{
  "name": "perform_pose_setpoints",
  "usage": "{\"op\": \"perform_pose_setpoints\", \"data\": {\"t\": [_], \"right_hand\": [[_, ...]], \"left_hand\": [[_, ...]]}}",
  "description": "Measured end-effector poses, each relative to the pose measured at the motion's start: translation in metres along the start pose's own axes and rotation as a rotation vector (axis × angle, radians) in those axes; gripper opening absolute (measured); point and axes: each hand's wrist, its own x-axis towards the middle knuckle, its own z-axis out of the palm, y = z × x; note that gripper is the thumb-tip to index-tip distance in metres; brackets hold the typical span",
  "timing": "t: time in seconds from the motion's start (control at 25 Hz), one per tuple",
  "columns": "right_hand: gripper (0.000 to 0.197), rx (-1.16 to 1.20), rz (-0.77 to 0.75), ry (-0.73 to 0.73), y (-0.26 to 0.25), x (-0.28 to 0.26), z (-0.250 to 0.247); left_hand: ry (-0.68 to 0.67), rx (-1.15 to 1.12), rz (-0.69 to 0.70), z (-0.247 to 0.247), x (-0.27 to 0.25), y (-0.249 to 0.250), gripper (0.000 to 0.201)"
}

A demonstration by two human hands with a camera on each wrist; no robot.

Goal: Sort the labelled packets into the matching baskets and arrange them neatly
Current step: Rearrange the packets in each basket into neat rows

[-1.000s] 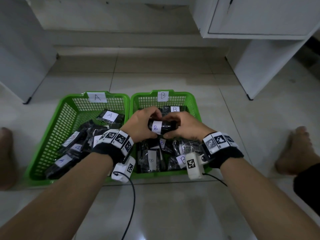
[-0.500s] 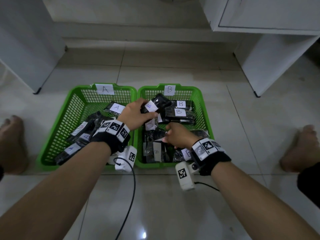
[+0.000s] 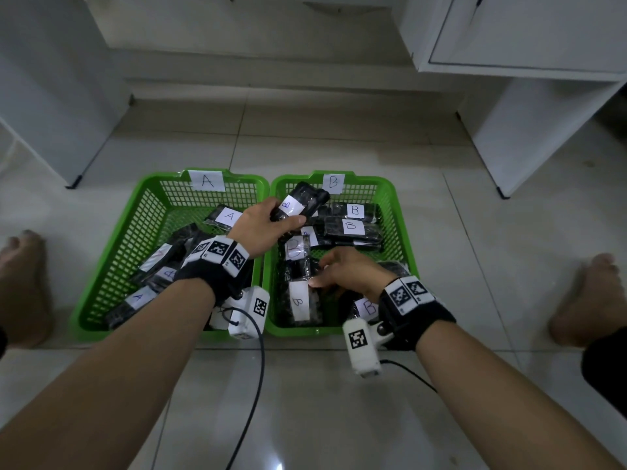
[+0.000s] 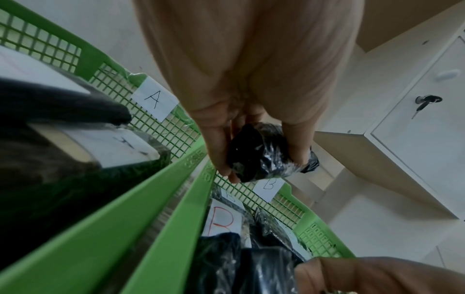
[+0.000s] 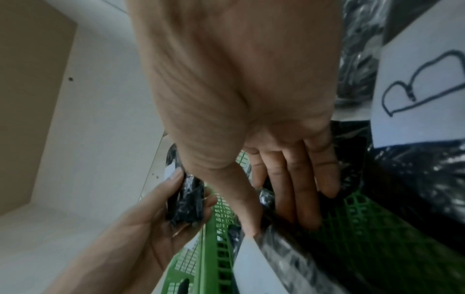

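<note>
Your left hand (image 3: 263, 228) grips 1 B packet (image 3: 300, 205), its long axis slanting toward the far-right corner of basket B (image 3: 395, 212), just above the 2 stacked B packets, while your right hand (image 3: 353, 273) lies nearer you, fingers (image 5: 302, 191) straight, pressing the near packets

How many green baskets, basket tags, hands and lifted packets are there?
Green baskets: 2, basket A and basket B
Basket tags: 2, tag A and tag B
Hands: 2, left hand and right hand
Lifted packets: 1, the B packet
Total: 7
</note>
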Motion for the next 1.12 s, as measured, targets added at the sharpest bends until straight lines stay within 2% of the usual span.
{"op": "perform_pose_setpoints", "data": {"t": [0.04,0.16,0.24,0.36,0.48,0.64,0.8,0.88,1.0,1.12], "right_hand": [[0.046,0.043,-0.003,-0.031,0.0,-0.001,-0.004],[0.039,0.108,-0.021,-0.182,0.003,-0.003,-0.004],[0.044,0.123,-0.03,-0.233,0.005,-0.003,0.004],[0.04,0.051,-0.036,-0.228,0.003,-0.005,0.02],[0.062,0.016,-0.025,-0.201,0.006,0.0,0.026],[0.029,0.215,0.002,-0.18,0.006,0.003,0.008],[0.018,0.344,-0.015,-0.274,0.005,-0.001,-0.018],[0.027,0.38,-0.027,-0.247,0.001,-0.007,-0.038],[0.047,0.253,-0.011,-0.159,0.007,-0.01,-0.073],[0.056,0.15,0.018,-0.11,0.017,-0.008,-0.09]], "left_hand": [[-0.002,0.003,-0.001,0.0,0.0,0.001,0.036],[0.0,0.0,-0.002,-0.001,-0.001,0.002,0.038],[0.0,-0.013,0.001,-0.001,-0.001,0.003,0.038],[-0.003,-0.01,0.008,-0.002,-0.002,0.002,0.04],[-0.015,-0.004,0.012,-0.002,-0.002,0.003,0.039],[-0.035,-0.023,0.0,-0.005,0.0,0.004,0.035],[-0.059,-0.12,-0.002,-0.006,0.003,0.009,0.029],[-0.083,-0.182,-0.006,-0.003,0.003,0.01,0.028],[-0.056,-0.168,-0.016,0.0,0.005,0.013,0.042],[-0.01,-0.145,-0.039,-0.001,0.007,0.015,0.041]]}}
